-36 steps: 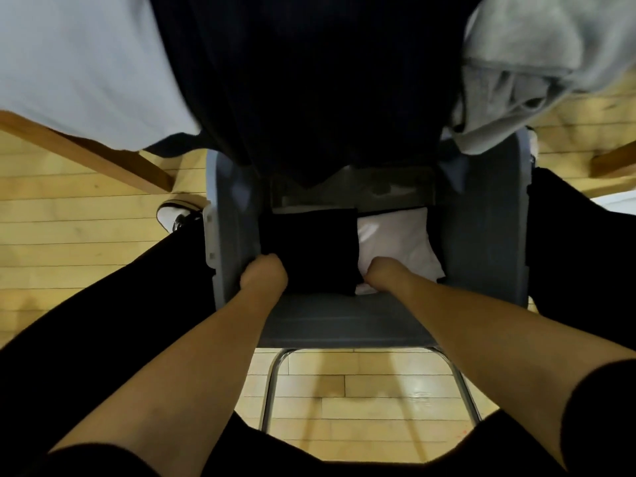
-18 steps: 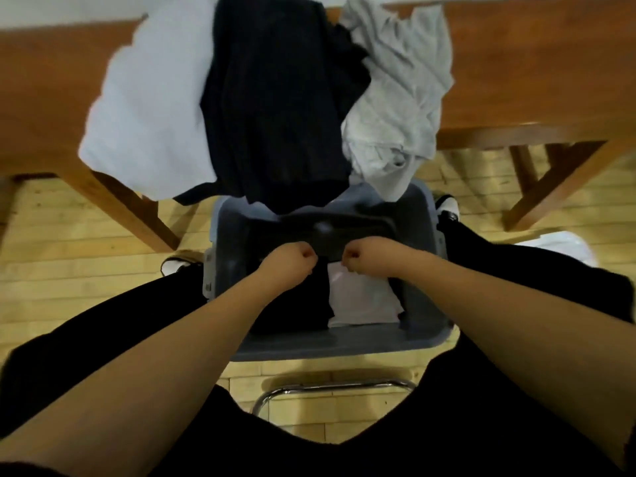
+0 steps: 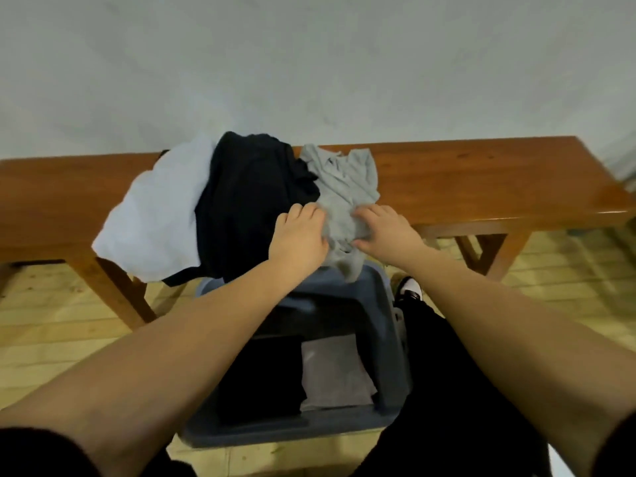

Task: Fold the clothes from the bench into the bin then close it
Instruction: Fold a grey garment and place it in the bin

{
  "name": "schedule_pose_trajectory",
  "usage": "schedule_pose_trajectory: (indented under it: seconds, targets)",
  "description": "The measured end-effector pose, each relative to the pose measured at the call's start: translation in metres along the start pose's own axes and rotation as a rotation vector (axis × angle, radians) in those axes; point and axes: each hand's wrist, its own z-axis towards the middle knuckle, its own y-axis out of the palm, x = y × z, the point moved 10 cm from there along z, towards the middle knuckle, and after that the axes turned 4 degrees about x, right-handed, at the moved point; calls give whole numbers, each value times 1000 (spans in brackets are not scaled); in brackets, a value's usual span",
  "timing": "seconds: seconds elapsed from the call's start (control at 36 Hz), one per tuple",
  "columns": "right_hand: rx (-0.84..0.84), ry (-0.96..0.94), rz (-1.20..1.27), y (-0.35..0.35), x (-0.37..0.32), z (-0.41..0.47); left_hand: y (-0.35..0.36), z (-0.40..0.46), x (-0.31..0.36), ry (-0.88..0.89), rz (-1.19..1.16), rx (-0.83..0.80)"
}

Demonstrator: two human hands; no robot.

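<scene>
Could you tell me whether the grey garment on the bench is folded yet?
Not folded: the grey garment lies crumpled on the bench.

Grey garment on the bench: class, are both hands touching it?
Touching. The head view shows the left hand and right hand gripping the grey garment, fingers curled into its cloth.

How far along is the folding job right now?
Done: a folded black piece and a folded white piece lie side by side in the bin. In hand: the left hand and right hand grip the grey garment on the bench. Left: that garment, the dark garment, the pale blue garment, then closing the bin; no lid is in view.
</scene>
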Motion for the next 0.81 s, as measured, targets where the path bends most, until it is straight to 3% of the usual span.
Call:
schedule_pose_trajectory:
  seconds: [0.08,0.25,0.39,0.5,0.69,0.81]
  targets:
    - [-25,8,-52,9,3,5,12,12,0,44,158,-59]
    - [109,-4,1,12,7,17,17,28,2,72,275,-58]
    - [185,13,111,12,14,16,13,34,0,2,158,-6]
    - [86,29,124,10,16,23,5,37,-18,-132,-80,59]
    - [-68,220,176,12,20,16,18,38,-34,-274,-237,-100]
    - [33,369,301,-20,25,15,-10,52,-26,-231,-286,-80]
